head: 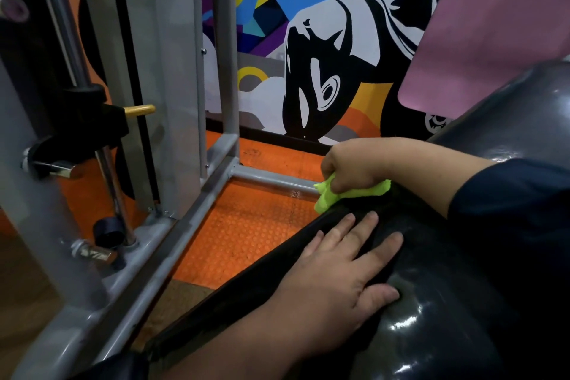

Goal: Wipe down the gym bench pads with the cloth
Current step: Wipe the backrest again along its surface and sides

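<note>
Bench pad (447,302), dark glossy vinyl, filling lower right, running diagonally up toward right edge. Used as landmark below.

Cloth (330,197), neon yellow-green, bunched at far left edge of pad, partly hanging off the edge over the floor. Gripped by right hand (361,166), fingers curled down round the cloth, knuckles up, forearm reaching in from right across pad, dark blue sleeve (509,194) at elbow end.

Left hand (336,281) flat on pad nearer the camera than the cloth, fingers straight and spread, palm pressed to the vinyl, thumb out toward pad middle. Holding nothing. Hands apart, not touching; cloth hand beyond the flat hand along pad's left edge.

Left of pad: orange studded floor mat (246,231), framed by grey steel base tubes (172,244) of a machine. Grey uprights (228,40) rising from that frame, further left of pad. Chrome guide rod (114,191) with black clamp (92,120) and yellow pin handle (140,109) far left of pad. Black knob (108,230) and brass-coloured fitting (95,253) low on frame.

Beyond pad: wall mural (324,55), black-and-white figure over blue, yellow, orange shapes. Above pad at upper right: pink panel (493,25), tilted; what it is cannot tell.
</note>
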The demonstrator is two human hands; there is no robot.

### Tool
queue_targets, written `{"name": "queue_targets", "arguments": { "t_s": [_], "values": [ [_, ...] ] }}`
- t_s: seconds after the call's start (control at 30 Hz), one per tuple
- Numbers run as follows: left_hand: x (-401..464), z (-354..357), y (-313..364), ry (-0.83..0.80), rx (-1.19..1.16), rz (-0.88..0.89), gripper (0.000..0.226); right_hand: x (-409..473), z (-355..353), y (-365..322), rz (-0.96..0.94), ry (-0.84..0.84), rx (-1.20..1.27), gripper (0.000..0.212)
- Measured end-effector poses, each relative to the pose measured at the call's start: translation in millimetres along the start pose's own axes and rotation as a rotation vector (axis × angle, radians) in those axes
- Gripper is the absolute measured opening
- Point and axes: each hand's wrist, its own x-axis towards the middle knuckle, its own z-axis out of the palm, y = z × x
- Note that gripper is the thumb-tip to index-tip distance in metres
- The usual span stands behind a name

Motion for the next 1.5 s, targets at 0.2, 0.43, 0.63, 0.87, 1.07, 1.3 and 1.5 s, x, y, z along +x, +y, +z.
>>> {"name": "queue_targets", "arguments": {
  "t_s": [0.2, 0.43, 0.63, 0.87, 1.07, 1.3, 1.5],
  "values": [
    [-6.5, 1.6, -3.8, 0.001, 0.010, -0.014, 0.062, 2.2, 6.5, -10.2, 0.002, 0.004, 0.029, 0.031],
    [-13.7, 3.6, -6.7, 0.001, 0.004, -0.020, 0.061, 8.2, 11.8, -20.7, -0.002, 0.003, 0.055, 0.028],
    [-17.9, 3.8, -8.7, -0.011, 0.002, -0.038, 0.062, 14.4, 19.6, -33.6, -0.006, 0.017, 0.047, 0.028],
    [-29.0, 6.4, -12.8, -0.001, -0.017, -0.041, 0.061, 19.8, 26.6, -44.3, -0.020, 0.007, 0.095, 0.032],
    [-39.3, 8.8, -15.0, 0.000, -0.036, -0.054, 0.061, 26.4, 30.9, -56.7, -0.034, -0.005, 0.048, 0.025],
    [-55.3, 12.3, -21.0, -0.013, -0.021, -0.070, 0.061, 30.9, 34.2, -76.4, -0.073, -0.052, -0.029, 0.020],
    [-62.3, 14.5, -25.8, -0.016, -0.014, -0.081, 0.061, 34.7, 37.2, -87.8, -0.079, -0.062, 0.001, 0.023]
  ]
}}
